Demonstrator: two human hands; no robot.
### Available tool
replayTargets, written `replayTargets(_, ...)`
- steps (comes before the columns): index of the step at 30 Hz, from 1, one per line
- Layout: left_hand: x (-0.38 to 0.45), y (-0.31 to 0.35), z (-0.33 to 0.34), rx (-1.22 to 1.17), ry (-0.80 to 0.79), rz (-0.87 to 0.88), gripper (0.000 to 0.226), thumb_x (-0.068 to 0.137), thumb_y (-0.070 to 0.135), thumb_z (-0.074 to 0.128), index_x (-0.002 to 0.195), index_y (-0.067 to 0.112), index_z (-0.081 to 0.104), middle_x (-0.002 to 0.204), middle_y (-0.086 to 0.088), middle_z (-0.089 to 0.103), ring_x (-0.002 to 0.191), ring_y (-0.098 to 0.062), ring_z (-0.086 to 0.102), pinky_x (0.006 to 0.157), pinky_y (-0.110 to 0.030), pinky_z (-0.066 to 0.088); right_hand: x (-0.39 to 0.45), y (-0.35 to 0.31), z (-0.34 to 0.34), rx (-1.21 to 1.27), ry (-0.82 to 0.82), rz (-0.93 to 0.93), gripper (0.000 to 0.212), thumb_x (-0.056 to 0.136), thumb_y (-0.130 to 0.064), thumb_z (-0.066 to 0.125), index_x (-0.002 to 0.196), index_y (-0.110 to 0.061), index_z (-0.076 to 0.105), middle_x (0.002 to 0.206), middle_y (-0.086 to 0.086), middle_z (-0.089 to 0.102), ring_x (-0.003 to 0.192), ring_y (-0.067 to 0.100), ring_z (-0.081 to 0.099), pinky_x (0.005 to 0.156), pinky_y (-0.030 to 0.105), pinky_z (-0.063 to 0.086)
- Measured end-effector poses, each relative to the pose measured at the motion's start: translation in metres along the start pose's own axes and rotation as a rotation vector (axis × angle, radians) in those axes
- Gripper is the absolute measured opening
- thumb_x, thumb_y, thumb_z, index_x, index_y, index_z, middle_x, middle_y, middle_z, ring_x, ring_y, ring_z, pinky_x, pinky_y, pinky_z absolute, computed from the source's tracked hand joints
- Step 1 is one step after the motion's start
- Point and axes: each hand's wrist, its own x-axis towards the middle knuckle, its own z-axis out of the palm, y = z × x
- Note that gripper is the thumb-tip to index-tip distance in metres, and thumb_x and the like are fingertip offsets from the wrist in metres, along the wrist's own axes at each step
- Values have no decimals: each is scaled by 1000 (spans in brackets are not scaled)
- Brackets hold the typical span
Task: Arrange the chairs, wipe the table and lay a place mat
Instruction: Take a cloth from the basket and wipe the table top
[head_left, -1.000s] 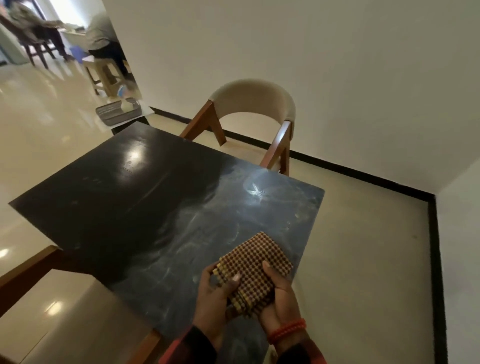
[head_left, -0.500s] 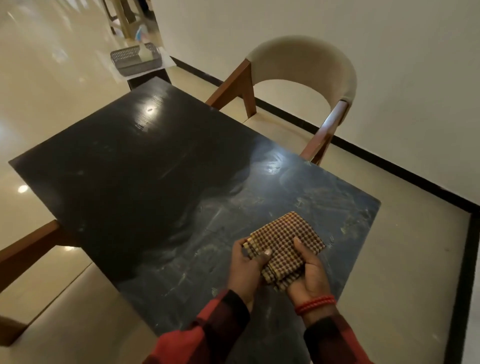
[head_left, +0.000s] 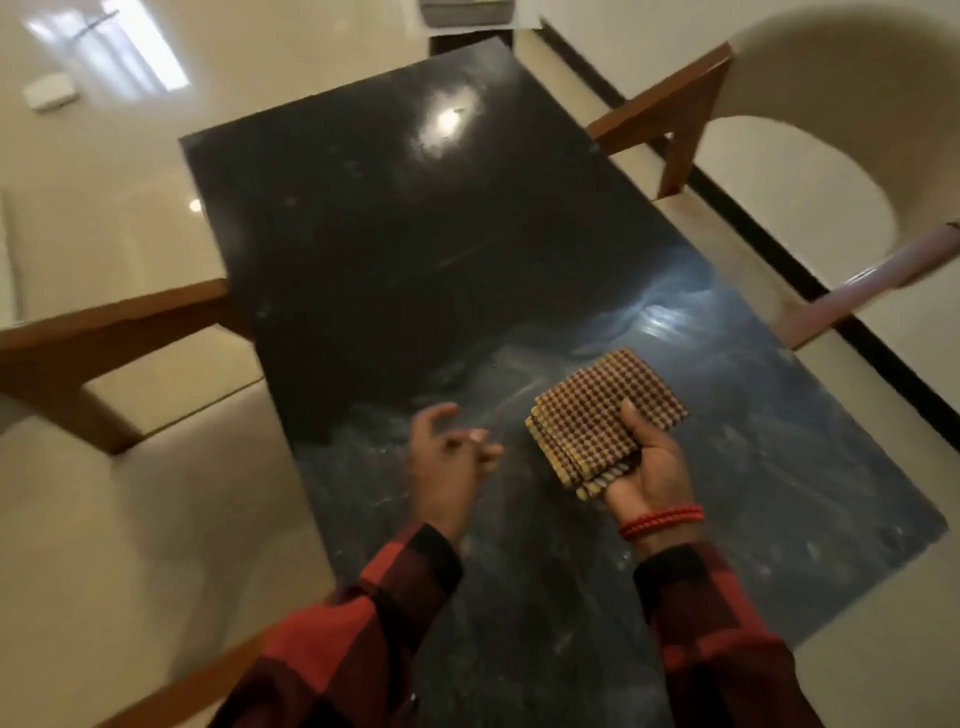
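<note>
While the right hand (head_left: 652, 467) pinches the folded brown-checked woven mat (head_left: 602, 415) near the dark glossy table's (head_left: 363, 234) right edge, left hand (head_left: 447, 457) hangs loosely curled, empty. Mat prob. light, soft, floppy; grip 2 corners.

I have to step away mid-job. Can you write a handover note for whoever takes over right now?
Left hand: free over the table, fingers loosely curled, holding nothing.
Right hand: holds the folded checked place mat above the table's near right part.
Chairs: one on the far right, one on the left.
The tabletop shows streaks.
Left: unfold and lay the mat.
</note>
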Motion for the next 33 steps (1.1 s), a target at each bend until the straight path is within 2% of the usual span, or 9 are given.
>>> replayTargets(4, 27, 4, -91, 260, 413, 182, 25, 91, -1, 66, 111, 12, 62, 96, -10, 72, 84, -20, 75, 76, -33, 62, 36, 21, 31, -285, -133, -100, 23, 99, -3, 52, 116, -5, 68, 103, 12, 75, 92, 29, 74, 72, 53, 63)
replayTargets(10, 31, -12, -135, 438, 479, 177, 19, 93, 17, 68, 112, 22, 69, 105, 5, 71, 98, -10, 66, 96, -42, 56, 86, 59, 48, -1319, -552, -1007, 57, 88, 3, 52, 140, -21, 59, 144, -4, 59, 135, 16, 53, 116, 51, 37)
replayTargets(13, 27, -24, -138, 410, 477, 212, 26, 95, 15, 64, 121, 22, 65, 114, 6, 68, 105, -6, 63, 98, -36, 55, 92, 91, 31, -2133, -561, -872, 75, 87, -15, 53, 156, -36, 32, 166, 3, 28, 154, 27, 21, 122, 58, 12)
replayTargets(15, 27, -29, -140, 373, 488, 220, 31, 98, 17, 62, 128, 23, 62, 122, 7, 65, 109, -7, 61, 97, -31, 52, 95, 108, 16, -2422, -521, -934, 71, 94, -48, 46, 159, -39, 18, 170, 6, 9, 156, 32, 3, 122, 63, 1)
replayTargets(17, 29, -33, -146, 350, 498, 226, 32, 100, 22, 59, 132, 25, 58, 123, 12, 62, 108, -3, 59, 95, -28, 49, 96, 116, 12, -2437, -486, -973, 79, 89, -80, 28, 158, -45, 14, 171, 5, 1, 156, 33, -4, 119, 63, -6)
replayTargets(20, 30, -36, -153, 262, 465, 202, 27, 105, 26, 53, 129, 33, 59, 116, 21, 59, 104, 3, 56, 92, -24, 48, 98, 122, 17, -2445, -450, -938, 85, 81, -93, 17, 155, -52, 10, 171, 1, -7, 155, 34, -11, 117, 67, -10)
replayTargets(24, 30, -38, -161, 4, 418, 152, 22, 108, 37, 42, 107, 37, 64, 115, 12, 68, 110, -7, 65, 98, -33, 53, 90, 151, 26, -2469, -527, -976, 78, 86, -88, 11, 155, -53, 10, 171, -1, -8, 155, 34, -12, 116, 69, -9)
replayTargets(28, 34, -39, -177, -181, 312, 71, 62, 103, 59, 34, 144, 15, 50, 132, -4, 64, 120, -17, 63, 106, -39, 49, 71, 200, 34, -2444, -675, -1023, 65, 96, -75, 12, 156, -50, 16, 171, 0, -4, 155, 35, -9, 117, 69, -6)
replayTargets(33, 38, -36, -206, -402, 217, 8, 72, 100, 67, 32, 142, 11, 50, 129, -12, 66, 116, -25, 67, 103, -43, 51, 50, 246, 42, -2389, -882, -1008, 53, 103, -62, 15, 154, -49, 26, 171, 0, 1, 156, 35, -6, 116, 69, -7)
